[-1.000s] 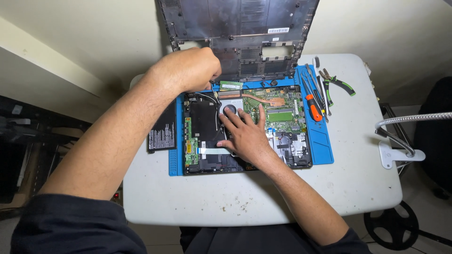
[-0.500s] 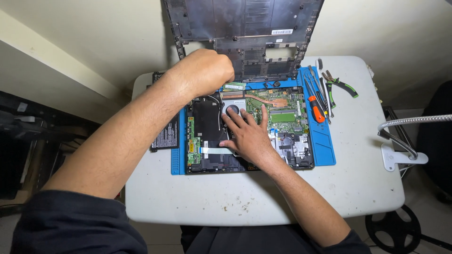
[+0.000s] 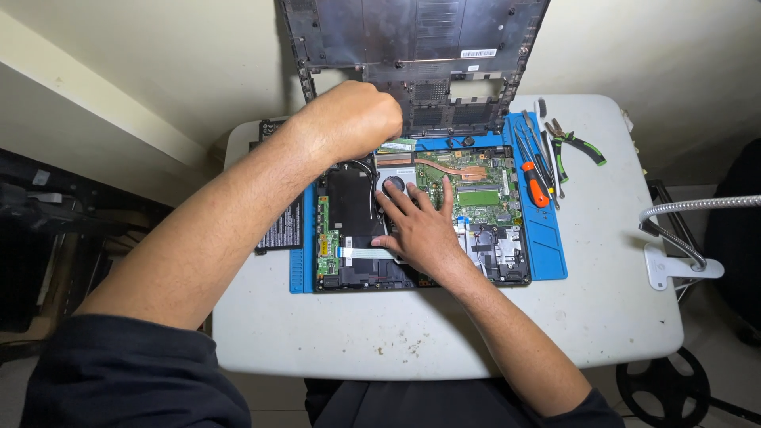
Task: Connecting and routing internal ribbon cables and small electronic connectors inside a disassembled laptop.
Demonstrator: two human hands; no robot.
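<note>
An open laptop lies flat on a blue mat in the middle of a small white table. All its inside parts show: a green board, a copper pipe and a round fan.

The person's right hand rests on the laptop, palm down. Its grip is spread, with the fingers fanned out flat. The fingertips touch the fan and the thumb points to the left side of the laptop. It pinches nothing.

The left hand is at the back left corner of the laptop. Its grip is curled into a fist with the knuckles up. What is inside the fist cannot be seen.

Behind the laptop, the dark bottom cover leans up against the wall. Left of the laptop, a flat black battery lies partly under the left arm. Right of the laptop, on the mat's edge, lie thin tools and an orange screwdriver. Just past them are green pliers. Farther right of the laptop, a bendy lamp arm is clipped to the table's edge.
</note>
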